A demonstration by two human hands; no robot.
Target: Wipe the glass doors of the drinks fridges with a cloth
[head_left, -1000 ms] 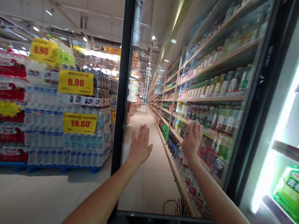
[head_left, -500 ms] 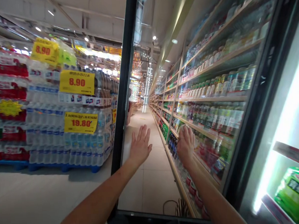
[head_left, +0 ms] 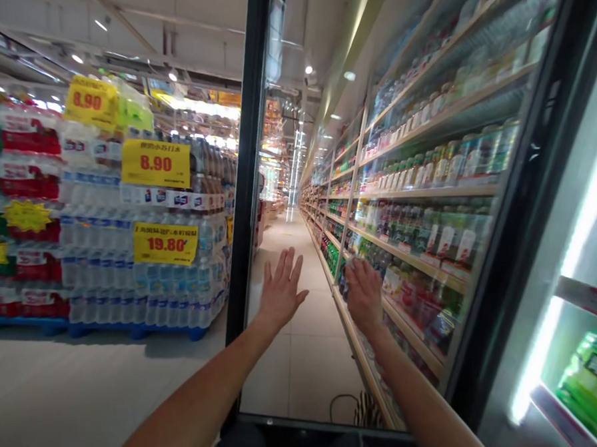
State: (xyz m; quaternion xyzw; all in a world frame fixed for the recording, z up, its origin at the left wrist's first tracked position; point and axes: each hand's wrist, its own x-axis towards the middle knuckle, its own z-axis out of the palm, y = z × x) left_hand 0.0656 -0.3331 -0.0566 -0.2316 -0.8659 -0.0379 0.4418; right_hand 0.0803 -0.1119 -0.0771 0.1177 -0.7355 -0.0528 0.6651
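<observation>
Just the one head view here, so: both bare arms are stretched out forward and both palms sit on a big glass door [head_left: 305,356] with a black frame, which fills the middle of the shot and stands swung open at an angle. The left hand [head_left: 280,288] is open, fingers spread and pointing up, palm flat on the glass near the door's left edge. The right hand [head_left: 365,293] is open too, fingers together and flat on the glass just to the right of the left one, the two close but apart. Neither hand is gripping anything. In the glass you get a long aisle running far away, with shelves of drinks bottles [head_left: 426,177] all down its right side and a pale tiled floor [head_left: 87,394] that also spreads out to the near left. Left of the door there's a tall stack of shrink-wrapped water bottles [head_left: 131,285] on a blue pallet, with yellow price signs [head_left: 155,163] stuck on it reading 8.90 and 19.80, and red and green packs further left. On the far right edge, past the door frame, is the inside of the cooler, with a bright light strip [head_left: 558,316] running up it and a green packet [head_left: 594,381] on a low shelf. Low down behind the glass there's something with a dark loop [head_left: 341,405]; can't tell what it is.
</observation>
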